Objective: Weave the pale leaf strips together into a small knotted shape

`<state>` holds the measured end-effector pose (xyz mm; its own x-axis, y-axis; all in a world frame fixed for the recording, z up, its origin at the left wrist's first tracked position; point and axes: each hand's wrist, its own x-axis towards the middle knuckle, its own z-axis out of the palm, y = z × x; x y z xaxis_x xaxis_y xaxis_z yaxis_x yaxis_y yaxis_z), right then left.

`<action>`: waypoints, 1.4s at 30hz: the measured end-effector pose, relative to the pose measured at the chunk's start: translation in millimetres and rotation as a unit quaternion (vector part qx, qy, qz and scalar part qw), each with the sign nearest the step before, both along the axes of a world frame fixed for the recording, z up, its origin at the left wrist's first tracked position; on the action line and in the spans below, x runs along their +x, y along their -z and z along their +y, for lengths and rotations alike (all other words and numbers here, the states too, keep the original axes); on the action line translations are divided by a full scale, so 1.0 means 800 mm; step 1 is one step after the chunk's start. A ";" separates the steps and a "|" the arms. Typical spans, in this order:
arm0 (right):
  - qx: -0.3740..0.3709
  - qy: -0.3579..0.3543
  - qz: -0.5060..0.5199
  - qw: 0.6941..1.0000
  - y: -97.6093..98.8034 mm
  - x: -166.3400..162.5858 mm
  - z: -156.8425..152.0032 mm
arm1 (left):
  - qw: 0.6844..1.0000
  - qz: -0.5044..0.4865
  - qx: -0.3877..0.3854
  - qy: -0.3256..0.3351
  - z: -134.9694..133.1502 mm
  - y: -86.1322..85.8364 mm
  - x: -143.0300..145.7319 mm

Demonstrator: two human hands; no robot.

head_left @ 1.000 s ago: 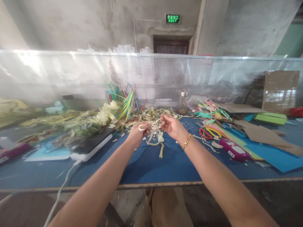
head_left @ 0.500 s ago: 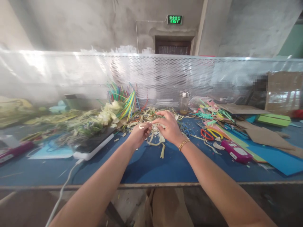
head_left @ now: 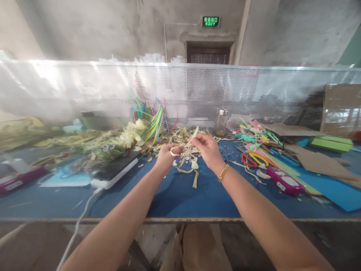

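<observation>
My left hand (head_left: 168, 156) is closed, its fingertips pinching a pale strip (head_left: 175, 151) that curls in a loop. My right hand (head_left: 207, 149), with a gold bracelet at the wrist, also pinches; a cream-coloured strip end (head_left: 195, 131) sticks up from its fingertips. Whether both hands hold one and the same strip I cannot tell. Under and behind the hands lies a heap of pale strips and scraps (head_left: 187, 160). One limp strip (head_left: 194, 180) trails from it toward me on the blue tabletop (head_left: 180, 205).
At left, a power bank (head_left: 114, 177) with a white cable lies beside piled greenish strips (head_left: 107, 150). Colourful pipe cleaners (head_left: 155, 120) and a glass bottle (head_left: 222, 122) stand at the back. Red-and-yellow-handled scissors (head_left: 249, 160), a purple device (head_left: 285, 181) and coloured paper (head_left: 335, 194) lie right.
My right hand's fingers, spread half a second ago, have closed in a pinch, and a strip end now stands up from them. The strip at my left hand now shows a loop.
</observation>
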<state>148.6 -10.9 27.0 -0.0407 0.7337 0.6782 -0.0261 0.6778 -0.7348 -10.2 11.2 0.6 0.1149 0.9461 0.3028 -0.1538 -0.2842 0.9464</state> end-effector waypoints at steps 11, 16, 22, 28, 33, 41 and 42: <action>-0.119 -0.079 -0.035 0.989 0.010 -0.001 0.004 | 0.988 0.071 0.111 -0.077 -0.002 -0.003 -0.002; -0.156 -0.107 -0.040 0.981 0.015 -0.005 0.005 | 0.982 0.093 0.138 -0.089 -0.006 -0.006 0.000; -0.189 -0.103 -0.019 0.976 0.016 -0.004 0.008 | 0.971 0.134 0.172 -0.096 -0.003 -0.004 -0.002; -0.190 -0.064 0.004 0.980 0.022 -0.003 0.015 | 0.951 0.181 0.232 -0.096 -0.002 -0.001 -0.001; -0.217 -0.025 0.026 0.975 0.021 -0.003 0.017 | 0.925 0.236 0.284 -0.087 -0.004 -0.001 -0.001; -0.265 -0.036 -0.018 0.963 0.014 0.002 0.012 | 0.931 0.219 0.277 -0.093 -0.004 -0.003 -0.002; -0.263 -0.043 -0.020 0.964 0.014 0.002 0.012 | 0.931 0.221 0.277 -0.091 -0.004 -0.003 -0.002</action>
